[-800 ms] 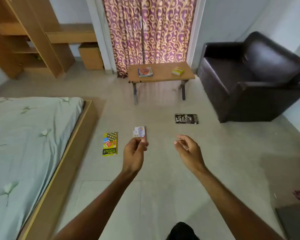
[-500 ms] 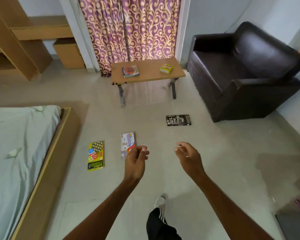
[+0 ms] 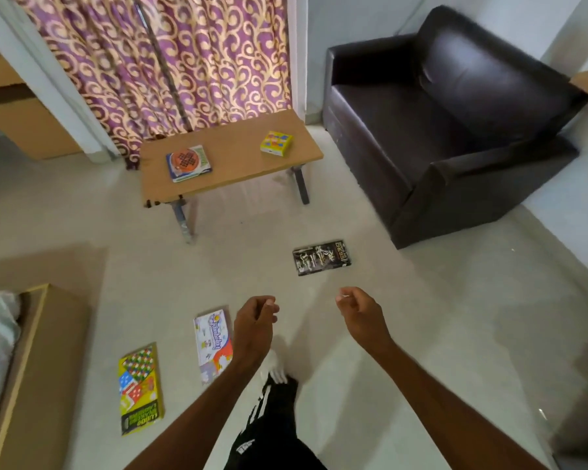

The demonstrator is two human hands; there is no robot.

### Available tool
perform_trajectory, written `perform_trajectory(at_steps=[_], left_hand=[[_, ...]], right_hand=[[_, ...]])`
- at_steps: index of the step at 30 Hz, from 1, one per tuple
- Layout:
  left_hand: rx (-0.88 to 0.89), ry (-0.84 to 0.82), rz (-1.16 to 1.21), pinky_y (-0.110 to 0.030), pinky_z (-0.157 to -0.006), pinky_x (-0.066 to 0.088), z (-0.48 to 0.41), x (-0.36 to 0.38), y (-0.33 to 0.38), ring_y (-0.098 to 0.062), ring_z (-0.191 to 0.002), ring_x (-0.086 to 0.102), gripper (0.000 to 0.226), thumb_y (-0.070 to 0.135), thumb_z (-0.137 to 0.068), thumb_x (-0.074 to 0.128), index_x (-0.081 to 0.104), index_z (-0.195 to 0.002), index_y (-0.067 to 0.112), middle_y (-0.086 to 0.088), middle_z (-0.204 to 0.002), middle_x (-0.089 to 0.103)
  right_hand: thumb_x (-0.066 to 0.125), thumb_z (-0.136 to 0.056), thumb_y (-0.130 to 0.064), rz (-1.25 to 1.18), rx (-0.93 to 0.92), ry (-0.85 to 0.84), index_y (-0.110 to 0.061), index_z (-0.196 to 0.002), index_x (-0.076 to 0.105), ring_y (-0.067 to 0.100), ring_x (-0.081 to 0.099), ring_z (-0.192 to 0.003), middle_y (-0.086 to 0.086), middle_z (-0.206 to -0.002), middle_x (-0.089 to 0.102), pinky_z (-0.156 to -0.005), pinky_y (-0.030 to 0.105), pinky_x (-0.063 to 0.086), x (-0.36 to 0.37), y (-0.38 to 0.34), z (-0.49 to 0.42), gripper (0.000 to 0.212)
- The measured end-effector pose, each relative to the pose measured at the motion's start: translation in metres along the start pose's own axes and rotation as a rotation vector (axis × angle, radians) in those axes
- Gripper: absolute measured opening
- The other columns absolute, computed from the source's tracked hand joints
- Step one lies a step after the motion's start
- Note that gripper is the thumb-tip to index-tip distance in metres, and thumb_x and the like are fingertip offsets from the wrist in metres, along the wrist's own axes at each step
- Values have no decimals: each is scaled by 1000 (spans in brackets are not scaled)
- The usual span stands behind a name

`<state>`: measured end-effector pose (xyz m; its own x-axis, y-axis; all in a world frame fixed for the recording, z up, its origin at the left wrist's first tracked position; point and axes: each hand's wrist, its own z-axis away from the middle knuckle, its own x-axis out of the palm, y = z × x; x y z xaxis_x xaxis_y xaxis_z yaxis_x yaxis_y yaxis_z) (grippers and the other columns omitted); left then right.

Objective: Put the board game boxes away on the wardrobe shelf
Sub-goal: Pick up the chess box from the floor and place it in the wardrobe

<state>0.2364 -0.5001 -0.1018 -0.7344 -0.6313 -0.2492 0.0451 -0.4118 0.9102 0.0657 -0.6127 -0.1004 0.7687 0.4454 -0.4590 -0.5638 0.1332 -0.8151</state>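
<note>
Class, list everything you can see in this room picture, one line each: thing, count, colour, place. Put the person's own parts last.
Chess box: 1, black, on the floor near the armchair.
Tambola box: 1, white with orange, on the floor beside the left hand.
Ludo box: 1, yellow, on the floor by the bed.
Round-board game box: 1, blue and orange, on the table's left part.
Small cube box: 1, yellow, on the table's right part.
Table: 1, light wood, before the curtain.
Curtain: 1, purple and gold, rear wall.
Armchair: 1, dark brown, right.
Bed: 1, wooden frame, left.
Left hand: empty, loosely curled.
Right hand: empty, loosely curled.
</note>
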Motion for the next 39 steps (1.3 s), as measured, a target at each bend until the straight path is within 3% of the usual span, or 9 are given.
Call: perform_trajectory(at_steps=[7, 13, 16, 23, 27, 30, 35, 37, 39], left_hand=[[-118, -189, -279, -48, -82, 57, -232, 87, -15, -20, -79, 70, 11, 27, -86, 55, 65, -83, 31, 2, -83, 73], [-134, -358, -574, -31, -78, 49, -425, 180, -45, -12, -85, 63, 16, 28, -93, 52, 66, -96, 22, 4, -98, 71], [-114, -487, -745, -33, -81, 51, -521, 242, -96, -16, -91, 63, 18, 35, -93, 50, 62, -100, 24, 3, -105, 69], [-167, -603, -944, -40, -98, 47, -706, 378, -273, -28, -117, 58, 31, 31, -87, 49, 58, -116, 21, -4, -126, 62], [-182, -610, -1023, -53, -105, 40, -769, 433, -346, -35, -133, 44, 69, 37, -73, 55, 42, -139, 18, -10, -145, 46], [-144, -665, -1109, -56, -116, 19, -796, 450, -379, -35, -147, 18, 85, 24, -79, 61, 19, -151, 13, -12, -160, 20], [-233, -633, -1124, -53, -106, 34, -803, 443, -392, -37, -125, 45, 67, 27, -76, 54, 36, -140, 15, -14, -136, 48], [-384, -584, -1081, -52, -101, 41, -801, 432, -399, -37, -117, 52, 62, 30, -75, 51, 42, -133, 14, -14, -128, 53], [-559, -535, -942, -50, -100, 46, -802, 423, -406, -37, -119, 54, 67, 30, -72, 50, 41, -137, 14, -14, -132, 54]], right_hand=[[57, -94, -30, 9, 203, -14, -15, -122, 60, 14, 59, -91, -4, -100, 62, -83, 27, 43, 31, 19, -226, 31], [58, -92, -25, 27, 353, -62, -14, -123, 60, 24, 66, -96, 7, -106, 68, -84, 32, 50, 74, 70, -415, 33], [55, -90, -21, 21, 435, -107, -16, -127, 57, 26, 63, -106, 11, -119, 66, -93, 42, 52, 109, 123, -513, 38], [54, -93, -20, -6, 570, -163, -13, -132, 54, 31, 59, -117, 12, -130, 62, -95, 36, 46, 219, 287, -703, 40], [53, -94, -43, 10, 642, -220, -13, -137, 48, 33, 57, -119, 12, -129, 61, -97, 41, 47, 265, 371, -762, 52], [61, -91, -38, 0, 649, -188, -16, -131, 51, 25, 61, -98, 8, -107, 64, -82, 34, 47, 279, 402, -775, 47], [61, -86, -10, -9, 646, -44, -9, -114, 51, 24, 60, -89, 4, -98, 59, -55, 10, 41, 278, 416, -781, 29], [60, -85, -4, -34, 635, -5, -6, -118, 44, 24, 59, -90, 4, -103, 55, -63, 12, 45, 272, 414, -785, 36], [63, -84, -5, -25, 673, -31, -5, -127, 41, 23, 58, -101, 2, -114, 53, -81, 31, 50, 271, 416, -792, 47]])
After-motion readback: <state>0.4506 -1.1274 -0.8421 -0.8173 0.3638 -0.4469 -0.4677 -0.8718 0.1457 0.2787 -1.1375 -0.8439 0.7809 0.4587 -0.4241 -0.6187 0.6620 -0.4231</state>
